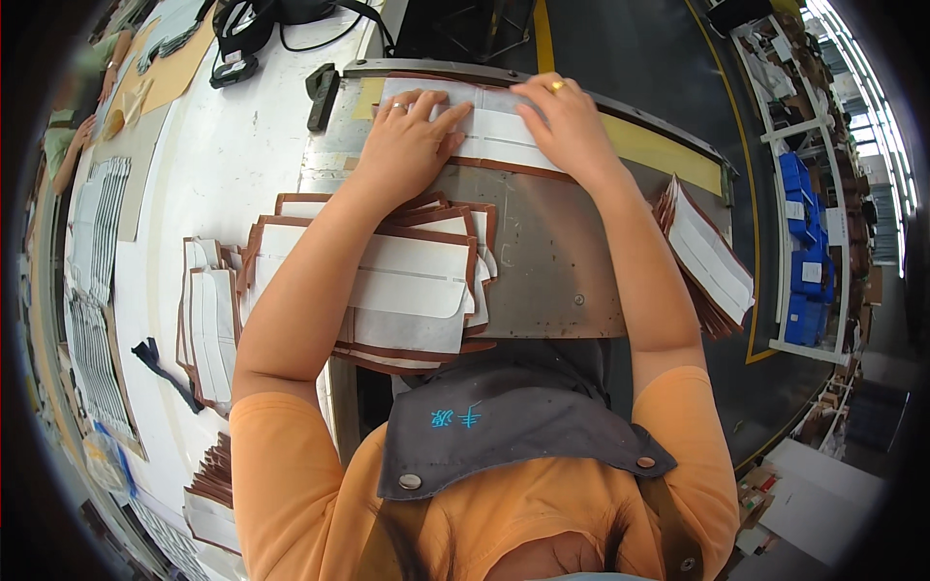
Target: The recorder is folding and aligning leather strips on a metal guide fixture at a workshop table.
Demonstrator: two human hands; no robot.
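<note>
A white panel with brown edges (504, 126) lies flat along the far edge of the metal work plate (542, 242). My left hand (412, 140) rests on its left part, fingers spread and bent, with a ring on one finger. At its right part my right hand (572, 131) touches the panel, its thumb and index finger apart; a yellow ring shows on it. Neither hand appears to grip anything. Below my left forearm sits a loose stack of similar white panels with brown edges (407, 276), partly hidden by the arm. Another bundle of such panels (712, 252) leans at the plate's right edge.
On the white table (194, 174) at left lie more panels (213, 310), a dark strap (165, 373) and grey layered pieces (92, 232). A black clamp-like part (322, 97) stands beside the plate. Shelves with blue bins (809, 271) are at right. Another person works at far left.
</note>
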